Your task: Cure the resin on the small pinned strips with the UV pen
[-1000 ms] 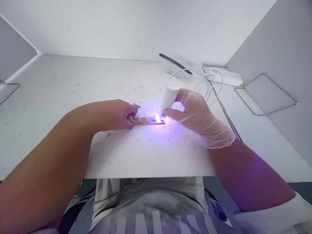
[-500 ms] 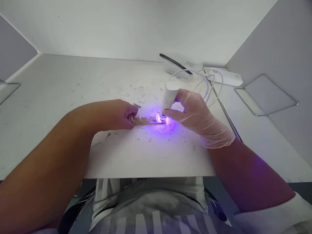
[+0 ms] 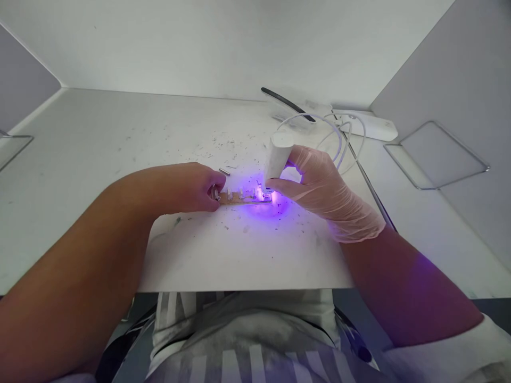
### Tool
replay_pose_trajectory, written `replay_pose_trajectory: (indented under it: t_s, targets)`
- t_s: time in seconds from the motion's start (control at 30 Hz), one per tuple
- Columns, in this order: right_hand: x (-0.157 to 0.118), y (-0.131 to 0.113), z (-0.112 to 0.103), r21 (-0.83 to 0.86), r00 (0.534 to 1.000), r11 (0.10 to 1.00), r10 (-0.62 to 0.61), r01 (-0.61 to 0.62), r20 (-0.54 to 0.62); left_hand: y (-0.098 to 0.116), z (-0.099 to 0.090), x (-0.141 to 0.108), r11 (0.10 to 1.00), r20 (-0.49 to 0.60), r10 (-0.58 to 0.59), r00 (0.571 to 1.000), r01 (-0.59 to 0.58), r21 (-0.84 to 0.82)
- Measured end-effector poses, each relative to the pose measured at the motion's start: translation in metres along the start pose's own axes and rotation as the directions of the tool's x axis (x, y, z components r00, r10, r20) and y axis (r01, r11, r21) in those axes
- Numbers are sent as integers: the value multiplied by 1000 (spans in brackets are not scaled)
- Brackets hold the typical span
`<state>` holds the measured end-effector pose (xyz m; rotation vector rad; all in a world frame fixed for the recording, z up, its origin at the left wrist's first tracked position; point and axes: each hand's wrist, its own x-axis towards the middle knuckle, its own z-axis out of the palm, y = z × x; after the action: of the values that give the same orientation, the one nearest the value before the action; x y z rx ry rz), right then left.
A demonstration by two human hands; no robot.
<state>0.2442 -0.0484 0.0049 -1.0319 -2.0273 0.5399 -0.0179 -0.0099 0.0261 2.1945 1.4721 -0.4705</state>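
Note:
My bare left hand [image 3: 195, 187] pinches the left end of a narrow tan strip [image 3: 235, 199] that carries several small clear pieces. A thin metallic edge runs along the strip's near side. In my right hand [image 3: 319, 183], which wears a thin translucent glove, is a white handheld lamp [image 3: 278, 157], tilted slightly, its lower end over the strip's right end. Violet light glows beneath it and spreads on the white table. The part right under the lamp is washed out by glare. Just beyond my left fingers lies a small metal cylinder [image 3: 224, 172].
Dark crumbs are scattered over the white table [image 3: 99, 127]. Behind my right hand are a looped white cable [image 3: 339, 141], a black-edged strip [image 3: 287, 103], a clear bag and a white device [image 3: 371, 126]. A metal rod runs down the right; wire frames [image 3: 435, 154] flank both sides.

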Motion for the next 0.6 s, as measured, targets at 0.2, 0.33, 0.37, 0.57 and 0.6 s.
replay_pose_trajectory:
  t_s: [0.2,0.33,0.37,0.57,0.6]
  targets:
    - [0,-2,1,13,1000,1000,3,-3,-1,0,0,1,1000,6,-13,1000,13,3]
    - [0,-2,1,19,1000,1000,7,-7,0,-1,0,1,1000,10,-17,1000,16,23]
    - [0,-1,1,15,1000,1000,11,-11,1,-1,0,1,1000,8,-12,1000,11,27]
    - [0,-1,0,-9,1000,1000,22,-22,6,1,0,0,1000,1,-15,1000,15,7]
    - [0,-1,0,-10,1000,1000,23,-23,7,2,-1,0,1000,4,-19,1000,19,-2]
